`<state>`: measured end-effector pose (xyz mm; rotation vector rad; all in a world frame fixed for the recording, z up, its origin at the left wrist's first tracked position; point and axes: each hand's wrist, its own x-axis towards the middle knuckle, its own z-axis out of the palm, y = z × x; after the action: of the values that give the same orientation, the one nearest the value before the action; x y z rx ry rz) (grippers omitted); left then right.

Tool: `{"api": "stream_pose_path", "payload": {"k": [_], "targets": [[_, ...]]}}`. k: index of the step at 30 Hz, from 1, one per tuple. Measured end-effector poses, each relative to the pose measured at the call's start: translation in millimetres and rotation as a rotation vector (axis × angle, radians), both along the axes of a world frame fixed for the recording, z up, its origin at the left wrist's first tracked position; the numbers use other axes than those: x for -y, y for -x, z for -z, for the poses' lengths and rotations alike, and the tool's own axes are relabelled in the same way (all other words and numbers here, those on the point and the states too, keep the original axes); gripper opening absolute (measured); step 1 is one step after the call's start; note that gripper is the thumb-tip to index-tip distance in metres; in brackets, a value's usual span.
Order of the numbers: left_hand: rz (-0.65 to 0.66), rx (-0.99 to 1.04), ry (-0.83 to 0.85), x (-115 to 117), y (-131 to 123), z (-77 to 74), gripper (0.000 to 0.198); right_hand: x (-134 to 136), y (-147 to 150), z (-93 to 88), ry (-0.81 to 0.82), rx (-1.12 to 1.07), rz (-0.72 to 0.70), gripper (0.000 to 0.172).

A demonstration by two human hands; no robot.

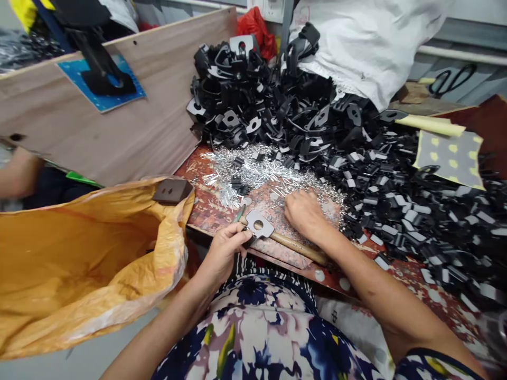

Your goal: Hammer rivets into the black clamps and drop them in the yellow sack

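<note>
Near the table's front edge, my left hand (227, 245) pinches a grey and black plastic part (259, 226) that has a round hole in it. My right hand (303, 211) rests at the near side of a heap of thin silvery metal pins (273, 171). Its fingers are curled together, and whatever they hold, if anything, is hidden. Below the right hand a wooden stick or handle (295, 245) lies along the edge, partly under the forearm. A small green-handled item (240, 212) lies just beyond the left fingers.
Black plastic parts (257, 95) are piled high behind the pins. Smaller black and grey pieces (415, 211) spread over the right side. An open yellow sack (99, 253) hangs at the left, below a wooden board (166, 79). Another person's arm (19, 171) shows at far left.
</note>
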<state>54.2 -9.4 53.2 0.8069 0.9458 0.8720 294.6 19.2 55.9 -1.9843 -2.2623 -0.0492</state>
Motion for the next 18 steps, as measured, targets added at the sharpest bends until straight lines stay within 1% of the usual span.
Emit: {"api": "stream_pose_path", "payload": {"k": [2, 5, 7, 9, 11, 13, 16, 18], "targets": [[-0.004, 0.072, 0.031, -1.3, 2.3, 1.4, 0.031, 7.5, -3.6, -8.6, -0.042, -0.153, -0.028, 0.016], [-0.029, 0.190, 0.053, -2.8, 3.8, 4.9, 0.025, 26.3, -0.5, -28.2, -0.159, -0.444, -0.150, 0.017], [-0.072, 0.246, 0.072, -3.9, 2.4, 6.6, 0.025, 40.9, 10.1, -41.2, -0.209, -0.581, -0.233, 0.020], [-0.106, 0.268, 0.097, -5.2, -0.8, 6.8, 0.029, 53.1, 25.4, -49.1, -0.203, -0.674, -0.288, 0.025], [-0.102, 0.275, 0.113, -6.1, -4.5, 6.1, 0.030, 59.6, 41.4, -50.0, -0.176, -0.742, -0.329, 0.028], [-0.079, 0.290, 0.130, -6.3, -7.4, 5.7, 0.028, 60.2, 54.3, -45.4, -0.161, -0.782, -0.349, 0.025], [-0.061, 0.323, 0.160, -4.9, -8.8, 7.7, 0.026, 55.4, 64.2, -36.6, -0.155, -0.783, -0.342, 0.019], [-0.056, 0.334, 0.165, -3.3, -8.3, 10.0, 0.027, 53.2, 66.7, -34.0, -0.153, -0.761, -0.327, 0.017]]}}
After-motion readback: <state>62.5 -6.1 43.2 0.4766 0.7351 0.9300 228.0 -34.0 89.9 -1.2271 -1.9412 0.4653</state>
